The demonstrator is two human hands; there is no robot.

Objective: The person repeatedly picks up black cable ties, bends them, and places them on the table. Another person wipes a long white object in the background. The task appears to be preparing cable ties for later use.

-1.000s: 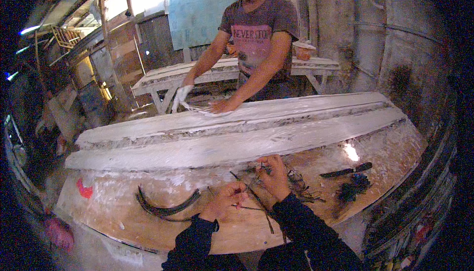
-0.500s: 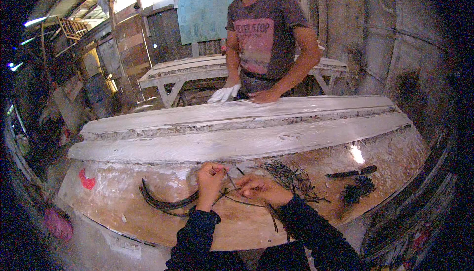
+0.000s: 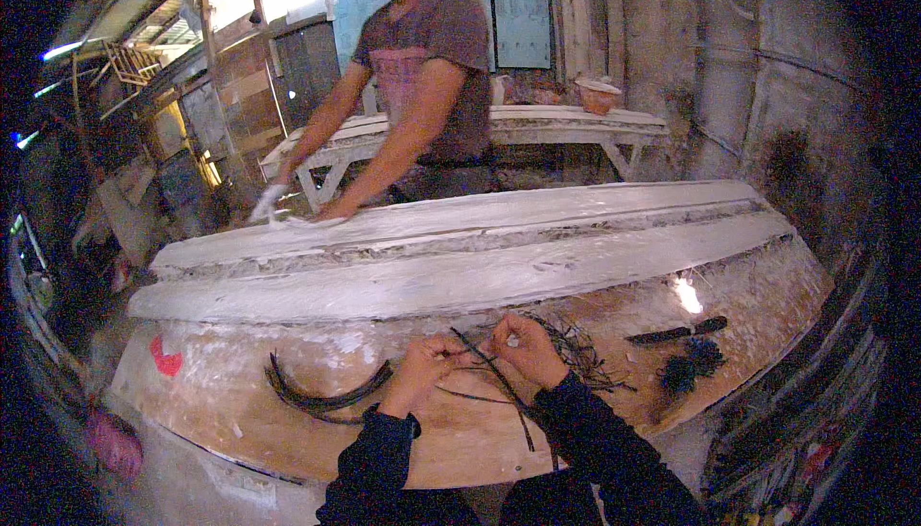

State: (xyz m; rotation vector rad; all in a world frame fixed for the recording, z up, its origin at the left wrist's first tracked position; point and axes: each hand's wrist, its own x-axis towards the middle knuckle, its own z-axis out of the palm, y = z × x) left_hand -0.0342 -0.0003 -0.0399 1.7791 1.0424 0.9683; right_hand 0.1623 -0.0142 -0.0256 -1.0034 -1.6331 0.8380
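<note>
My left hand [image 3: 424, 373] is closed in a pinch over the brown board [image 3: 278, 444]. Close beside it, my right hand [image 3: 530, 350] has its thumb and fingers pressed together. Both pinch a thin dark strip [image 3: 499, 374], which slants between them and trails toward the board's near edge; its exact path in the fingers is partly hidden. To the left of my left hand lies a curved bundle of dark strips [image 3: 317, 397]. A loose tangle of thin dark strips [image 3: 587, 361] spreads just right of my right hand, partly behind it.
A dark-handled knife [image 3: 679, 331] and a bristly dark clump [image 3: 691, 367] lie at the right. A red scrap [image 3: 165, 357] sits at the left. Long whitish boards [image 3: 384, 286] cross the far side, where a co-worker [image 3: 422, 75] leans. Behind stands a bench [image 3: 547, 123] with a reddish pot [image 3: 600, 96].
My right hand has risen and turned inward; my left hand has shifted slightly right and down. The strip between them now slants differently. The co-worker has moved left, arms reaching along the whitish boards.
</note>
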